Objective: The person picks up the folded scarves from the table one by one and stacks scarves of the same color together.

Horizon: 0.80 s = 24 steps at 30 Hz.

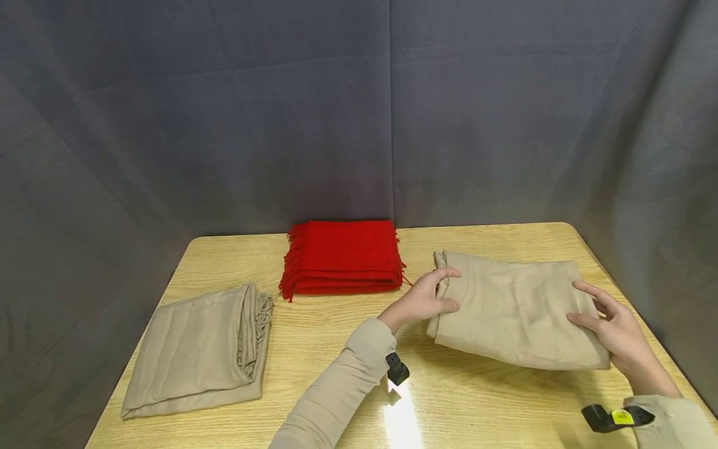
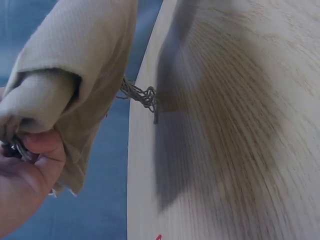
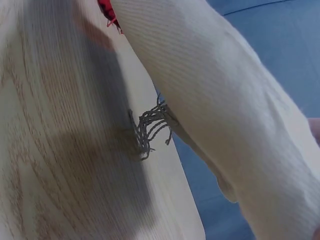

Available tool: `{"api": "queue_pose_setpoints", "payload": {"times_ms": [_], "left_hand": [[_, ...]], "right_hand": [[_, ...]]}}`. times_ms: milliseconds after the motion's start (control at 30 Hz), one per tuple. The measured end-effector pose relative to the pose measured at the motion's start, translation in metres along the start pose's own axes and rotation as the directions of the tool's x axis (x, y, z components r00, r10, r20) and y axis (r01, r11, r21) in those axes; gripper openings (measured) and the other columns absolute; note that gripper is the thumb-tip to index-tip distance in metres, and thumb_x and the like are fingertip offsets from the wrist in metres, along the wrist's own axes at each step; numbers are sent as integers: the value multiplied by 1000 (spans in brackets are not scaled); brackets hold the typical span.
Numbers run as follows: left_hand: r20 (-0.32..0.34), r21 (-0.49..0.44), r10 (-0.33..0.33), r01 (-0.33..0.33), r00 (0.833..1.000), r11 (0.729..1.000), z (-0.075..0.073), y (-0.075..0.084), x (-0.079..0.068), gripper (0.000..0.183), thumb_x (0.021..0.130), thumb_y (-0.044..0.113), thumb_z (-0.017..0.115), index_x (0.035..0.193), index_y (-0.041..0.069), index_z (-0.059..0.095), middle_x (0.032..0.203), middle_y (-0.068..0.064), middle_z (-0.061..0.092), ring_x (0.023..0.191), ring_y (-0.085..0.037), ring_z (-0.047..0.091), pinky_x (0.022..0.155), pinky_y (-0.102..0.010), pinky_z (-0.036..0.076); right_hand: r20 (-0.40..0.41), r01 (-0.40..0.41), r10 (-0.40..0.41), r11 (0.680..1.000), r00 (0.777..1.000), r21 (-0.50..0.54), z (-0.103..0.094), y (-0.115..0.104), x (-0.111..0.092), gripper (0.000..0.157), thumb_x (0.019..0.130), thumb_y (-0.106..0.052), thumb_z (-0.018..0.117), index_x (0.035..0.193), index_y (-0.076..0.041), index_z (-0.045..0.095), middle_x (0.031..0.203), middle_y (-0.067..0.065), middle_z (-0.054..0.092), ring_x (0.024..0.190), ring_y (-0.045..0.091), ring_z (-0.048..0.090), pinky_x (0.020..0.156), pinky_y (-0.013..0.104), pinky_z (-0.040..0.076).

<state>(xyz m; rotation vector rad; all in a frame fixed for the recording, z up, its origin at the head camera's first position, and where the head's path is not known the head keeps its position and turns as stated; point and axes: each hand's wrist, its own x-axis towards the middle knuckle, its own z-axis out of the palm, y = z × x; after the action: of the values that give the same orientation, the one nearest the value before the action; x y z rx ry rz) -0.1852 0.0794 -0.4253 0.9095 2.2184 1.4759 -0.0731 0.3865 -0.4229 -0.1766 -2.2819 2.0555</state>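
Both hands hold a folded beige scarf (image 1: 510,312) on the right side of the table, a little above the wood. My left hand (image 1: 423,298) grips its left end, thumb and fingers round the folded edge. At the opposite end, my right hand (image 1: 617,330) pinches the cloth between thumb and fingers. Seen from the left wrist, the folded layers (image 2: 47,95) curl over beside the thumb. Twisted fringe (image 3: 150,125) dangles from the underside toward the table in both wrist views. The right hand is mostly hidden behind the cloth in its own wrist view.
A folded red scarf (image 1: 348,255) with fringed ends lies at the back middle of the wooden table (image 1: 331,349). Another folded beige scarf (image 1: 196,352), fringe on its right side, lies at the left. Grey curtains (image 1: 359,112) hang behind and along both sides.
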Motion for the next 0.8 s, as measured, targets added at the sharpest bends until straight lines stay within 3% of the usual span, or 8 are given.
{"api": "queue_pose_setpoints", "payload": {"times_ms": [133, 433, 800], "left_hand": [[3, 22, 15, -15, 1000, 1000, -1, 2, -2, 54, 78, 2, 68, 128, 7, 47, 128, -8, 47, 110, -9, 38, 99, -25, 29], [4, 48, 27, -27, 1000, 998, -3, 9, -9, 54, 78, 4, 68, 128, 7, 48, 130, -9, 47, 119, -12, 38, 100, -26, 30], [8, 58, 53, -53, 999, 997, -4, 13, -16, 54, 78, 4, 68, 128, 6, 48, 129, -10, 48, 121, -13, 38, 99, -25, 30]], "right_hand": [[-1, 2, -2, 1000, 1000, -11, 1, -3, -2, 56, 84, 0, 62, 131, -27, 48, 99, -18, 52, 81, -2, 55, 57, 25, 50], [21, 5, -5, 1000, 1000, -8, 2, -7, -9, 56, 85, 1, 60, 131, -28, 47, 101, -17, 49, 82, -1, 55, 58, 26, 50], [14, -28, 30, 991, 999, -133, 1, -9, -15, 63, 85, -6, 62, 139, -27, 38, 118, -9, 32, 84, -4, 52, 61, 25, 51]]}}
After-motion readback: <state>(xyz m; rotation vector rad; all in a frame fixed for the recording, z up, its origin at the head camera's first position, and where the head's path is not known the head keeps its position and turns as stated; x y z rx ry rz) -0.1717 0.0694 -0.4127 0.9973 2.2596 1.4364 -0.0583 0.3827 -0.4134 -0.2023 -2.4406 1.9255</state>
